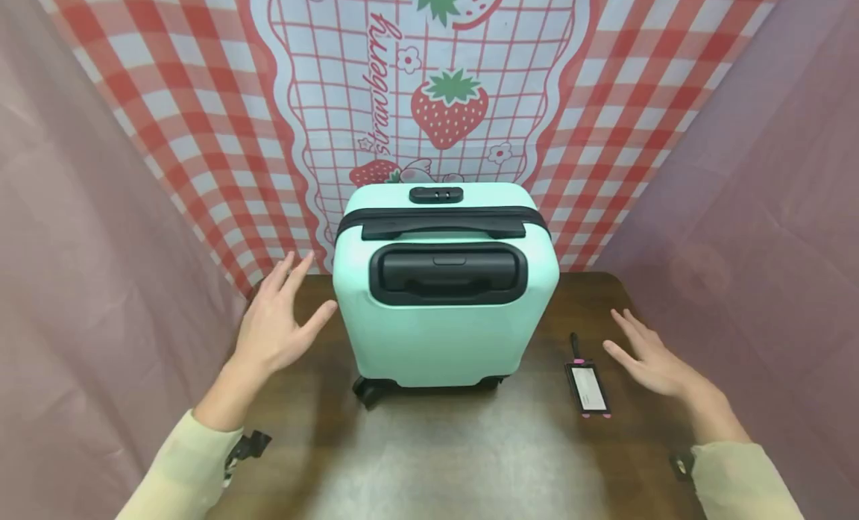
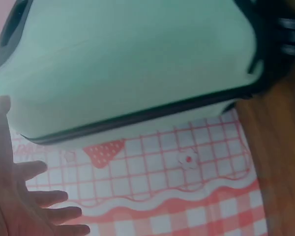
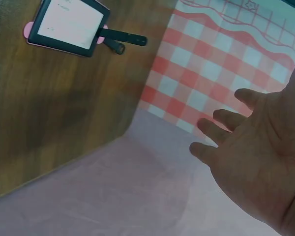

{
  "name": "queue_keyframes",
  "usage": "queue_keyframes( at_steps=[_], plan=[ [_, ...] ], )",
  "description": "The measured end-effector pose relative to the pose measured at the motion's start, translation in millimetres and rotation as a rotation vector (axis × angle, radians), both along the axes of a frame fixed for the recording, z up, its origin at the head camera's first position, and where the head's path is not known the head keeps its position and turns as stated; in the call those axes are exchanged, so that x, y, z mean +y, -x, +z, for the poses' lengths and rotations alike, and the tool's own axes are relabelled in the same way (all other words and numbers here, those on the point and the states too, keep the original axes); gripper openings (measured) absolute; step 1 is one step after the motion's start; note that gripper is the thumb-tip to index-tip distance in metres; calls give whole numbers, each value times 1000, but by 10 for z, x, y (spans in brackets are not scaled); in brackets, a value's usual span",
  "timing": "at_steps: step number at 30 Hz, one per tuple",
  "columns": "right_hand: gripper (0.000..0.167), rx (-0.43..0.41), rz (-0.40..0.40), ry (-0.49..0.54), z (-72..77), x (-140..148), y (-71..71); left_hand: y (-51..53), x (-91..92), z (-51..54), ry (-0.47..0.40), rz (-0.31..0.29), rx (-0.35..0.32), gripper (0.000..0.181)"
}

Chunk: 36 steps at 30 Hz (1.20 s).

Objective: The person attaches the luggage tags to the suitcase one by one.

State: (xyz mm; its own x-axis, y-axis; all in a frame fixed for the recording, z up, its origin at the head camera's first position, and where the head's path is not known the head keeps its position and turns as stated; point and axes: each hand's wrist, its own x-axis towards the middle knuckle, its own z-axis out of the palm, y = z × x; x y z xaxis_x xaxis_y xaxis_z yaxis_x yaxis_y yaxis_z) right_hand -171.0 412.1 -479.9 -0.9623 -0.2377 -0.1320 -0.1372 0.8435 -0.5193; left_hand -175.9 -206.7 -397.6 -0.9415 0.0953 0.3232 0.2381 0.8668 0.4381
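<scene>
A mint-green suitcase (image 1: pixel 443 341) stands upright on the brown table, its black handle (image 1: pixel 450 274) folded into a recess and a black combination lock (image 1: pixel 436 195) on top. My left hand (image 1: pixel 271 330) hovers just left of it, fingers spread and holding nothing; the left wrist view shows the suitcase side (image 2: pixel 137 64) close to the thumb. To the right lies a black luggage tag (image 1: pixel 588 388) with a white card, pink corners and a short black strap. Beside the tag, my right hand (image 1: pixel 654 359) is held with fingers extended, apart from it and gripping nothing.
The wooden tabletop (image 1: pixel 416 460) reaches toward me in front of the suitcase. Behind it hangs a red-and-white checked strawberry cloth (image 1: pixel 436 72). Pinkish cloth walls (image 1: pixel 731 229) flank both sides. A black caster wheel (image 1: pixel 367 391) shows at the suitcase's lower left.
</scene>
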Motion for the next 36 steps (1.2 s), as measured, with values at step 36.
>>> queue_keyframes(
  at_steps=[36],
  plan=[
    [25,23,-274,-147,-909,64,316,244,531,313,-234,-236,225,69]
  ],
)
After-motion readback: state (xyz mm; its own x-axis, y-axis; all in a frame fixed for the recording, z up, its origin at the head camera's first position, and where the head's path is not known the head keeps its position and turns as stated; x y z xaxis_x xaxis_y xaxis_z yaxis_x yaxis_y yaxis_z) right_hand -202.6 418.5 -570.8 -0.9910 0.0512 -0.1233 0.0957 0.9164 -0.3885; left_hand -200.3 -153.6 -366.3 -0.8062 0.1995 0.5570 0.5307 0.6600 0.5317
